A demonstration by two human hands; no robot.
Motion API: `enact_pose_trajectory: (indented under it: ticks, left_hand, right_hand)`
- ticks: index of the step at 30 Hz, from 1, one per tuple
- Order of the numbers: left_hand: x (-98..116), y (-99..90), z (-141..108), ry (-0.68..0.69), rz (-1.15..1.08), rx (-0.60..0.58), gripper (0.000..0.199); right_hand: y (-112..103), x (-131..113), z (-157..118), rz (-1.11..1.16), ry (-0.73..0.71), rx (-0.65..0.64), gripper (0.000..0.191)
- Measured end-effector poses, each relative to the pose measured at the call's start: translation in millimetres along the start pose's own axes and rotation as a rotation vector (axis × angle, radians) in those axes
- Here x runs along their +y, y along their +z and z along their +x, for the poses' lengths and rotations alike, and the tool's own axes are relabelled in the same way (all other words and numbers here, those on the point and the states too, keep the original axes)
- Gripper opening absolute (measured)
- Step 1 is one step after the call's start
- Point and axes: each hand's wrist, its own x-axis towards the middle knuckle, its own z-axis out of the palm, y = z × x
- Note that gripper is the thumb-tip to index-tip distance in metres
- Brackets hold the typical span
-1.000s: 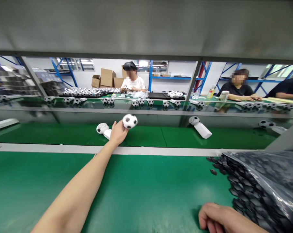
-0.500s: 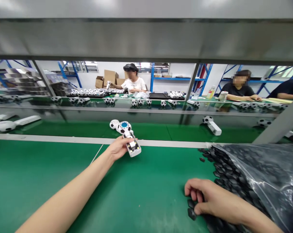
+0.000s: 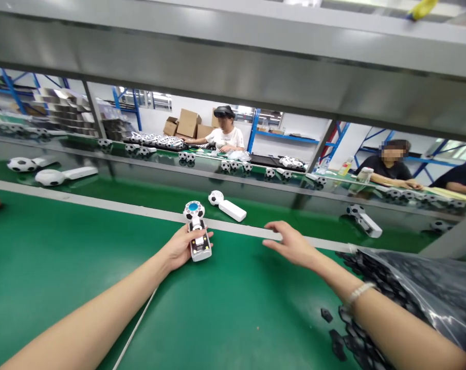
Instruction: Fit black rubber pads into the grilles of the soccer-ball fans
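My left hand (image 3: pixel 179 249) is closed around the handle of a white handheld device (image 3: pixel 201 253) with a football-patterned head. A blue disc shows in its head, and the open handle face bares a dark inside with white and yellow parts. My right hand (image 3: pixel 292 246) hovers near the belt's grey edge, thumb and fingers apart, nothing visible between them. Just beyond, between the two hands, another white football-headed device (image 3: pixel 233 210) lies on the green belt. Small black angular pieces (image 3: pixel 358 341) lie heaped below my right forearm.
A clear plastic bag (image 3: pixel 445 293) covers part of the black heap at right. More football-headed devices (image 3: pixel 51 177) rest on the belt (image 3: pixel 140 193). A metal shelf (image 3: pixel 217 67) spans overhead. Co-workers (image 3: pixel 227 137) sit across the line. A white cord (image 3: pixel 135 329) crosses the green bench.
My right hand has left the black pieces and moved forward and left to the belt edge, its fingers opening. My left hand still holds the device, now more upright. The view has tilted.
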Motion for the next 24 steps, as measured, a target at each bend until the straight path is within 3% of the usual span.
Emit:
enact_pose_trajectory:
  ticks: [6,9,12,17,22,24]
  left_hand:
    - [-4,-3.7,4,-0.016,-0.081,-0.134,0.039]
    - [-4,-5.4,6,-0.018,-0.117,-0.188,0.048]
    - [-4,-5.8,6,-0.024,-0.126,-0.228,0.055]
    - [-2,-3.0,2,-0.029,-0.082,-0.250,0.062]
    - [-1,-0.6,-1,-0.002,0.012,-0.231,0.067]
    - [-1,-0.8,-1,0.008,0.056,-0.208,0.066]
  right_hand:
    - [61,-5,100,-0.070,0.077,0.027,0.055]
    - [77,-2,124,-0.014,0.146,0.046,0.056]
    - [75,4,134,0.117,0.219,0.062,0.050]
    - [51,2,109,0.499,0.341,0.010,0.045]
    - [42,-20,33,0.900,0.335,-0.113,0.040]
    - [47,-25,6,1.213,0.386,-0.185,0.037]
